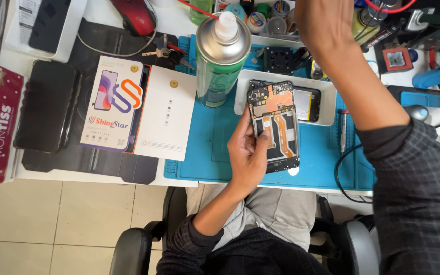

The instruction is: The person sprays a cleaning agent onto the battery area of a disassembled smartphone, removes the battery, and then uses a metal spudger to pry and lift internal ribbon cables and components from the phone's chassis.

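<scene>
Phone (276,125), its back cover off and its boards and orange ribbon cables bare, is held upright over the blue mat (207,153) near the table's front edge. The left hand (248,153) grips it from the left side, fingers curled behind the frame and thumb pressed on the open inside. Just behind it a white tray (327,102) lies on the mat, holding a flat black battery (307,104); the phone's upper end overlaps the tray's front rim. A green spray can (220,61) with a white nozzle stands at the tray's left end. Further back, a tub (260,20) near the table's rear edge holds small jars and bottles. The right hand (324,23) is raised high toward the rear edge, forearm slanting down to a dark checked sleeve; its fingers are cut off at the top of the view, so I cannot tell how far open it is or whether it holds anything. Left of the mat lie a white box (138,109) and a dark phone (44,107).
</scene>
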